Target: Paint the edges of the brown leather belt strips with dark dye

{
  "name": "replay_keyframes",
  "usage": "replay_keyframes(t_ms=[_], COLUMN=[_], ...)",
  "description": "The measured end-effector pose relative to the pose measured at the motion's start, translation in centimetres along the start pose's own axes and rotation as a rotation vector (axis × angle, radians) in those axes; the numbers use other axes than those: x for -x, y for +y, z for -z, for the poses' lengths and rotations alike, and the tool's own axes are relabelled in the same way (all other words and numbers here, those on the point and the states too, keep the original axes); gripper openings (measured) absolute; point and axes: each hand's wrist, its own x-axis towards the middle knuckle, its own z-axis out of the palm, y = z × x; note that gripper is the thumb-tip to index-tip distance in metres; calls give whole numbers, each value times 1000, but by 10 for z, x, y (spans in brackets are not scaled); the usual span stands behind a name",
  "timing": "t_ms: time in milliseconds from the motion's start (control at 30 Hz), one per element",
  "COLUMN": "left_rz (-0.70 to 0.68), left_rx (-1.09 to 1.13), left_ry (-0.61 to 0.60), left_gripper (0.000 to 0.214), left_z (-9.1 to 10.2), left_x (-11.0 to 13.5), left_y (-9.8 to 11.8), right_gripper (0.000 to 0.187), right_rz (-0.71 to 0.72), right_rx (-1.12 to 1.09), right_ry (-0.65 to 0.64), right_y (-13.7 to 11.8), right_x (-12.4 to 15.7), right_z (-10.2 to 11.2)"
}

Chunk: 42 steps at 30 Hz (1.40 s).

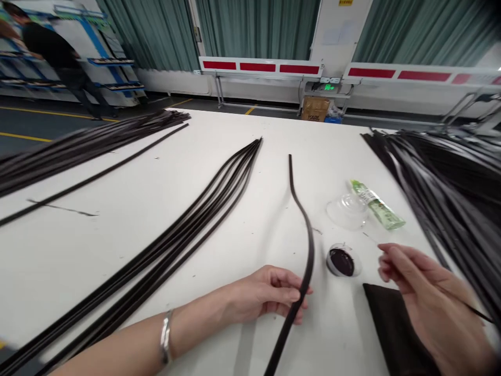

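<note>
My left hand [270, 295] pinches a long black strip [309, 245] between thumb and fingers. The strip bends upward, its far end above or on the white table and its near end out of view below. In my right hand [426, 292] is a thin stick [371, 239], like a fine brush, its pale tip pointing left and its dark rear end showing behind the hand. Between the hands stands a small clear cup [356, 265] of dark liquid [341, 262]. Just beyond it lie a clear round lid [346, 213] and a green-and-white packet or tube [378, 203].
A bundle of black strips [203, 219] lies on the white table [219, 125] left of centre. Larger piles lie at far left [97, 143] and right [442, 183]. Black flat material [391, 324] sits under my right hand. A person [58, 52] stands at a rack behind.
</note>
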Motion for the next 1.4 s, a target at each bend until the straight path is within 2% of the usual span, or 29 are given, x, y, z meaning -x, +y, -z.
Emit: replay_keyframes(t_ms=[100,167,267,367,633,1167,1400], left_rz=[-7,5,21,41,34,18,33], left_rx=[49,63,74,79,101,111,107], left_ry=[76,79,99,119,116,119,158], left_gripper=[25,24,26,27,24,23,28], left_z=[-1,-1,0,1,2,5,3], left_x=[-6,-8,-8,-7,-5,-3,0], left_y=[1,2,4,4,3,0,0], right_gripper=[35,34,37,41,35,33,38], right_rz=[-34,46,249,424,573,604,500], right_rx=[75,246,494,636,787,809,787], right_ry=[-89,-120,-155,-203,-249,-248,-231], right_y=[2,1,1,4,17,21,21], right_x=[-8,-7,-2,-2,-11,-11,-10], right_z=[4,2,-6,-16,-26,-27,-24])
